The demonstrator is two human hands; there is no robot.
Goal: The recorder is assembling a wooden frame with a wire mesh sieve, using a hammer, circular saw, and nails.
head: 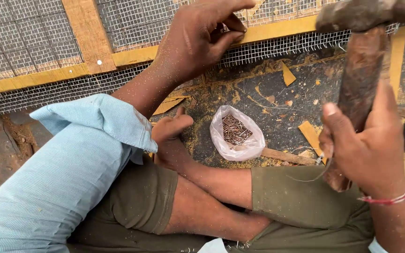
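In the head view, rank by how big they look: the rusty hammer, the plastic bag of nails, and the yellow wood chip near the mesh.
1. Rusty hammer, though nearness to the camera inflates it.
2. Clear plastic bag of nails.
3. Small yellow wood chip.

Rusty brown hammer (359,70), perhaps yellow frame (48,77)

Rolled light-blue sleeve (94,122), olive shorts (287,197), red thread wristband (387,199).

The light is soft, even daylight, bright enough to see well. Shadows are faint, darkest under the legs. There is no strong glare, only a small shine on the plastic bag (236,134). The hammer (363,70), close to the camera, looks a bit blurry.
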